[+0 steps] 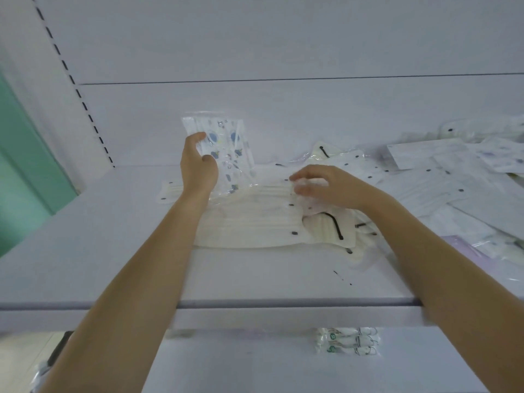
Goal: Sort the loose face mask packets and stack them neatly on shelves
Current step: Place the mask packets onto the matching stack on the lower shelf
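Head view: printed packet [229,148] upright lengthwise

Left hand [198,165]: grips a patterned packet [226,148], held upright, with its lower edge down at the stack.
Right hand [329,185]: fingers bent onto the white stack [249,222] — grip too blurred to judge.
White stack: flat mask packets with dark ear loops.
Shelf [113,265]: white, carries the stack.
Loose pile [453,182]: jumbled packets, right of the stack.
Below the shelf: 1 bundle of green-marked packets [347,340].
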`<state>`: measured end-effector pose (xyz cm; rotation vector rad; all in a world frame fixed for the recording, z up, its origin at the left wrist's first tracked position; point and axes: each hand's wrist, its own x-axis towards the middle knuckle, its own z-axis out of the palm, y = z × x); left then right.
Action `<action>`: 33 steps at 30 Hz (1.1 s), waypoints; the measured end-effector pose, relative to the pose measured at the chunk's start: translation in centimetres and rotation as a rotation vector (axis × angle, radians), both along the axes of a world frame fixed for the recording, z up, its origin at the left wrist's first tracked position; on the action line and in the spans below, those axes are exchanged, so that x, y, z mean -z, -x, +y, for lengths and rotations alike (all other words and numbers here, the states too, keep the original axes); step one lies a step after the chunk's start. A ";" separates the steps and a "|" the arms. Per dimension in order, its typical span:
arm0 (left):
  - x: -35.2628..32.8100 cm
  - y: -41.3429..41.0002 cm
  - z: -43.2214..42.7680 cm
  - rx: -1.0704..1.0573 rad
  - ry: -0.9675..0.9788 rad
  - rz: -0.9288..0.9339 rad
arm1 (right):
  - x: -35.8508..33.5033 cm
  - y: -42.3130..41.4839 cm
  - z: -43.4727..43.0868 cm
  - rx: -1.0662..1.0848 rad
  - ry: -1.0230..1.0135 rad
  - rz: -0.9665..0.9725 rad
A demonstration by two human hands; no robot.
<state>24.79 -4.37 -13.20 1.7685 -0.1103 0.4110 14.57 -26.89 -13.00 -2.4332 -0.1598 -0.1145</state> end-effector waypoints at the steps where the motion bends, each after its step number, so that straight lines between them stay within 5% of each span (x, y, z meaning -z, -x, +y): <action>1: 0.0 0.0 0.0 0.003 0.000 -0.001 | 0.2 -0.1 0.2 0.020 0.117 -0.009; 4: 0.1 -0.1 0.0 0.007 -0.006 -0.005 | 0.7 0.0 1.2 -0.071 0.389 0.089; 9: 0.0 0.2 -0.1 0.020 -0.028 -0.032 | 0.2 0.4 2.1 -0.154 0.003 0.123; 11: 0.0 0.2 -0.1 0.019 -0.024 -0.038 | 0.2 -0.1 1.5 0.055 0.171 0.003; 14: -0.1 0.2 -0.2 0.019 -0.029 -0.047 | 0.3 0.2 0.5 0.207 0.535 0.165; 20: -0.2 0.0 -0.6 0.058 -0.045 -0.060 | -0.5 1.2 1.6 -0.132 0.143 0.252; 22: -0.2 0.0 -0.7 0.071 -0.048 -0.070 | -0.5 0.8 1.3 -0.036 0.028 0.136; 24: -0.1 0.0 -0.8 0.089 -0.040 -0.078 | 0.0 0.0 -0.2 0.226 0.199 0.035; 27: 0.1 0.0 -1.0 0.110 -0.055 -0.091 | 0.8 -0.2 -2.3 0.514 0.518 0.286; 33: 0.1 0.2 -1.2 0.116 -0.107 -0.089 | 0.6 -0.3 -3.5 0.449 0.148 0.238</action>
